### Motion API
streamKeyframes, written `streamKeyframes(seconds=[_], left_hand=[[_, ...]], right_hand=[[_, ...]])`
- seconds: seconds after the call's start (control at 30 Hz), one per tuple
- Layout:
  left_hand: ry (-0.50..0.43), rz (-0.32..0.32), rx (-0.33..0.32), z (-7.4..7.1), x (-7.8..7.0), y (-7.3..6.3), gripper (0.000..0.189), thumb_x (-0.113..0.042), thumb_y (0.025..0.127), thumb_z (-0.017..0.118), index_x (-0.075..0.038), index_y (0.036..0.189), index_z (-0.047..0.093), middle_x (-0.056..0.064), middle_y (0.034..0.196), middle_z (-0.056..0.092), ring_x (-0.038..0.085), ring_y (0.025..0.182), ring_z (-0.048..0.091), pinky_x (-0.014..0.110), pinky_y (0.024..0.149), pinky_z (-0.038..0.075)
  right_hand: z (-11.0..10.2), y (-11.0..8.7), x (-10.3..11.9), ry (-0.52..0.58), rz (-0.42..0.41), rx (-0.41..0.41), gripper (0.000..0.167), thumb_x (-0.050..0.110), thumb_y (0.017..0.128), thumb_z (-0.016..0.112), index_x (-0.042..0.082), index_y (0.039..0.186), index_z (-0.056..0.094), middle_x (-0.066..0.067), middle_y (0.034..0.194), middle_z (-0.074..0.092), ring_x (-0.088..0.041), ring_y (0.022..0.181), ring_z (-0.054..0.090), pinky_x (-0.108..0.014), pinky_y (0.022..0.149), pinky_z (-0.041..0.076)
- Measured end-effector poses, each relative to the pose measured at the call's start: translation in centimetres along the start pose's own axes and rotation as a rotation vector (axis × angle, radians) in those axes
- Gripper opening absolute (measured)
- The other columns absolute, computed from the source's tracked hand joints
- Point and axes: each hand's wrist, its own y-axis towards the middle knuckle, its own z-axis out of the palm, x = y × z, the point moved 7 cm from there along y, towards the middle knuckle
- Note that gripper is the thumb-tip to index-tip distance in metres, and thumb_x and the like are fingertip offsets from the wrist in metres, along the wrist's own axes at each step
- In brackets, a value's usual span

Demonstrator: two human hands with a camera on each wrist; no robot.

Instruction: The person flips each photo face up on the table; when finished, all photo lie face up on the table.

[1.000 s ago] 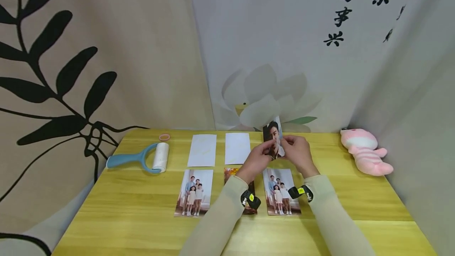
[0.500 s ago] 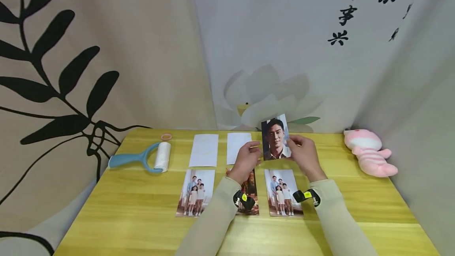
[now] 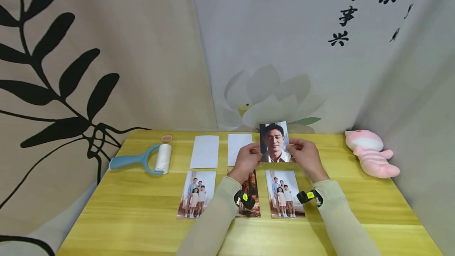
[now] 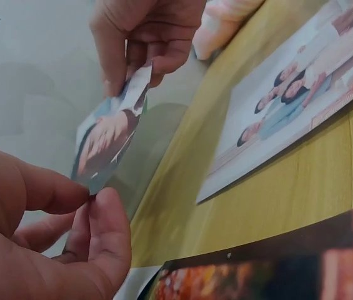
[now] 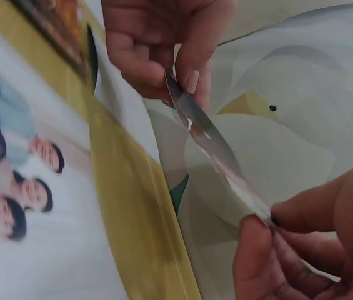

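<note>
A portrait photo [image 3: 274,143] is held up over the back of the table, its picture side toward the head camera. My left hand [image 3: 247,161] pinches its left edge between thumb and fingers. On the opposite edge my right hand [image 3: 306,159] pinches it the same way. Both wrist views show the photo [image 4: 104,137] stretched between the two hands, nearly edge-on from the right wrist. A family photo [image 3: 284,192] lies flat just below it, beside an autumn-coloured photo [image 3: 253,192] partly covered by my left wrist. Behind my left hand lies a white card [image 3: 239,145].
Another white card [image 3: 205,152] lies above a second family photo [image 3: 196,194] on the left. Farther left are a blue-handled lint roller [image 3: 142,159] and a small pink ring [image 3: 166,138]. A pink plush toy [image 3: 371,153] lies at the right edge, against the curtain [image 3: 401,90].
The portrait photo was bent between both hands, then opened out flat while the left hand came off its edge. Now the left hand grips it again, and the photo sits slightly lower and straighter.
</note>
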Motion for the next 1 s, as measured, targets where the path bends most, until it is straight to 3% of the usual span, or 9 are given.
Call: streamKeyframes(seconds=[0.27,0.6,0.8,1.0], left_hand=[[0.020,-0.004,-0.006,1.0,0.3,0.0,0.038,0.004,0.099,0.066,-0.003,0.137,0.065,0.010,0.102,0.066,0.015,0.080,0.066,0.039,0.081,0.065],[0.115,0.011,-0.004,0.8,0.3,0.0,0.046,0.010,0.093,0.061,0.001,0.138,0.066,0.017,0.110,0.070,0.016,0.080,0.067,0.037,0.077,0.063],[0.185,-0.007,0.010,0.8,0.3,-0.1,0.047,0.004,0.096,0.057,0.002,0.143,0.063,0.018,0.116,0.072,0.011,0.068,0.055,0.025,0.059,0.045],[0.264,-0.044,-0.013,0.5,0.4,-0.2,0.043,-0.004,0.099,0.060,-0.003,0.142,0.066,0.014,0.119,0.074,0.011,0.058,0.049,0.025,0.051,0.035]], right_hand=[[-0.4,0.3,-1.0,-0.169,-0.052,0.022,0.041,0.004,0.100,0.059,-0.010,0.139,0.063,-0.021,0.106,0.068,-0.014,0.075,0.061,-0.023,0.062,0.052],[-0.1,0.3,-2.0,-0.195,-0.007,0.042,0.038,0.007,0.101,0.063,-0.008,0.136,0.065,-0.027,0.125,0.072,-0.028,0.100,0.072,-0.024,0.074,0.059],[0.4,0.2,-2.6,-0.156,0.035,0.081,0.041,0.013,0.101,0.066,-0.008,0.137,0.063,-0.027,0.126,0.071,-0.030,0.102,0.074,-0.035,0.082,0.064],[0.8,0.4,-3.0,-0.136,0.022,0.095,0.043,0.018,0.102,0.068,-0.009,0.136,0.064,-0.026,0.124,0.072,-0.025,0.090,0.076,-0.033,0.077,0.063]])
